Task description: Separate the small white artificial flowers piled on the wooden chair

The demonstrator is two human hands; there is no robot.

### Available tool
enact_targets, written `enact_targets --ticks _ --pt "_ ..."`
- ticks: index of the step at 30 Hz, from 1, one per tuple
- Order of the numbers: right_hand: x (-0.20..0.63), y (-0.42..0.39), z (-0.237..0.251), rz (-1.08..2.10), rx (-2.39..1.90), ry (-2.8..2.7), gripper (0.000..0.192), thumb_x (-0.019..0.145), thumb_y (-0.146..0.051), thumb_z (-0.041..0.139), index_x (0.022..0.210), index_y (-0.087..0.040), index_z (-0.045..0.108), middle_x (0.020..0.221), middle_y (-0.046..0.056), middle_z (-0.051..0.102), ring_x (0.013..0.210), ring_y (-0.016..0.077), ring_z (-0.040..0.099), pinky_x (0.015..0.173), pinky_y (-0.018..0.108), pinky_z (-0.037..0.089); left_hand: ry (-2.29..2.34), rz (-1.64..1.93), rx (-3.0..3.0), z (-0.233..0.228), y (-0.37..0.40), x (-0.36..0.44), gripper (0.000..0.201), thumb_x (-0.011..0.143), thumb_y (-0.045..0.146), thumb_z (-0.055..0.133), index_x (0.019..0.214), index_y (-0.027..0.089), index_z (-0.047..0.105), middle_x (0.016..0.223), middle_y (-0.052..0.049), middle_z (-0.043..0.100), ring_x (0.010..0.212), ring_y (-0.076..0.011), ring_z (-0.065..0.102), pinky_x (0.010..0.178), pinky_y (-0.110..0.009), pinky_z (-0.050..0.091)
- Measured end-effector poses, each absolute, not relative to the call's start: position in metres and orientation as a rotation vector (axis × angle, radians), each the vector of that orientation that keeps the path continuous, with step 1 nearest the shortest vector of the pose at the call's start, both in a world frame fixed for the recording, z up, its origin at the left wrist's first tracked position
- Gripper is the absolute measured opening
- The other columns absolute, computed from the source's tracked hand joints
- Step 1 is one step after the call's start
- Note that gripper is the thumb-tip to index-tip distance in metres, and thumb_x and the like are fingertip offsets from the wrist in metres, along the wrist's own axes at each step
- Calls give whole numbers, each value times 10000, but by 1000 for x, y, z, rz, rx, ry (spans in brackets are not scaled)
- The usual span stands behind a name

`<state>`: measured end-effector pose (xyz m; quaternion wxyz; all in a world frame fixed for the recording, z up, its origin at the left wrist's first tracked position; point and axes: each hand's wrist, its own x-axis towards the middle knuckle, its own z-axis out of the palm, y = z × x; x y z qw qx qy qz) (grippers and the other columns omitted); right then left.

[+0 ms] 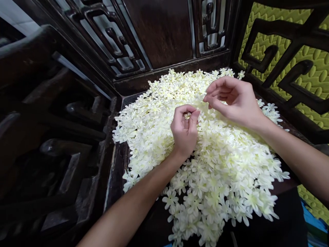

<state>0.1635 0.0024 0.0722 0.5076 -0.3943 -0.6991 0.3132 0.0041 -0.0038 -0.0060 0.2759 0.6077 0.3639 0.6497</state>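
Note:
A large heap of small cream-white fabric flowers (221, 164) covers the dark wooden seat (117, 164) of a carved chair. My left hand (184, 132) hovers over the middle of the heap, curled into a loose fist, with a few small flowers pinched between thumb and fingers. My right hand (232, 99) is just up and to the right of it, fingertips pinched together over the heap's far side. Whether anything is between those fingertips I cannot tell.
The chair's dark carved back (159, 31) and openwork armrests (290, 55) rise around the heap. A yellow-green quilted surface (315, 72) shows through the right armrest. More dark carved furniture (51, 137) stands at the left. Dark fabric (285, 223) lies at the bottom right.

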Motion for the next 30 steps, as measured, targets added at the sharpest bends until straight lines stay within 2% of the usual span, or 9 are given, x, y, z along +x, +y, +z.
enact_targets --ticks 2,5,10,15,18,21,24,30 --pt "164 1 74 783 -913 -1730 133 828 -129 701 950 -175 678 932 61 690 832 192 658 783 350 570 971 1760 1629 -5 -4 4 119 938 303 610 1009 223 559 941 -19 580 778 -93 560 673 -228 497" --pt "165 0 77 846 -895 -1864 36 867 -173 688 897 -186 703 919 63 703 817 200 650 752 372 563 965 1763 1655 -4 -3 4 104 956 292 579 1034 226 558 961 -22 583 795 -97 570 699 -238 509" --pt "165 0 76 904 -869 -1964 51 873 -265 723 891 -218 723 930 44 719 809 192 648 743 376 555 911 1826 1719 -4 -3 4 133 930 204 610 1059 223 581 1021 -28 604 979 -119 598 859 -258 525" --pt "165 0 74 891 -900 -1960 100 910 -287 683 942 -202 725 953 48 727 816 182 652 746 356 555 873 1846 1666 -3 -2 6 215 866 169 691 1028 226 562 981 -15 606 955 -117 609 868 -266 531" --pt "165 1 74 850 -903 -1978 150 911 -322 688 948 -184 735 941 61 726 814 185 646 739 356 550 827 1835 1649 -2 -3 6 198 849 160 707 933 214 536 967 -13 621 961 -124 632 870 -286 540" --pt "166 3 73 824 -865 -2005 188 909 -337 693 920 -156 740 917 74 725 793 184 641 702 358 538 912 1808 1769 -1 -4 4 167 815 158 742 874 190 589 962 -20 637 955 -133 639 806 -269 546" --pt "166 4 73 798 -873 -2010 192 929 -328 670 899 -154 745 905 71 732 790 178 643 687 342 518 986 1824 1864 1 -4 3 177 808 164 752 958 188 660 971 -22 664 958 -131 647 789 -255 560" --pt "166 5 72 746 -972 -1968 184 919 -314 681 958 -151 757 912 58 734 762 173 639 621 318 494 985 1834 1874 2 -5 2 192 927 158 599 1095 193 685 1105 -50 689 1078 -141 651 876 -278 591"
